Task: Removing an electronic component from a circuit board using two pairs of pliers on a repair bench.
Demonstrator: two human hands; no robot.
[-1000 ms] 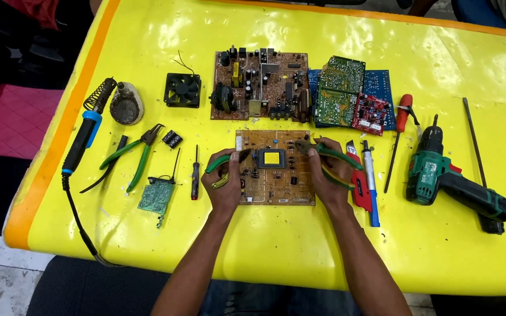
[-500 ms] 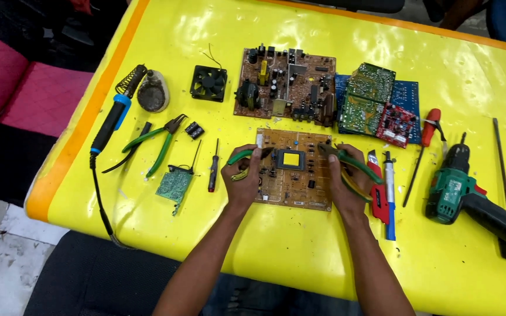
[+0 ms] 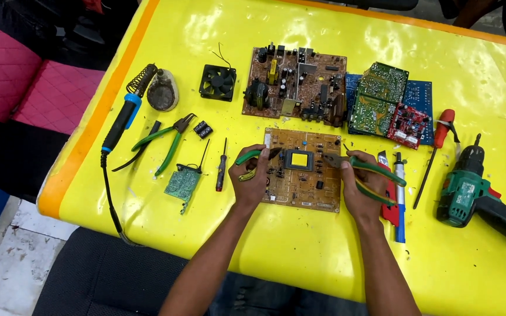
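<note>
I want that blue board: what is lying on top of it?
On the blue board lie a green circuit board and a smaller red one. They cover most of it, so its middle is hidden.

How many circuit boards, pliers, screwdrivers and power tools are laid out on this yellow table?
Circuit boards: 6, counting the tan board under the hands and the small green board
Pliers: 3, one in the left hand, one in the right hand, one lying loose
Screwdrivers: 2
Power tools: 2, drill and soldering iron
Total: 13

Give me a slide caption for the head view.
Both hands, left and right, hold green pliers over a brown circuit board on a yellow table.
</note>
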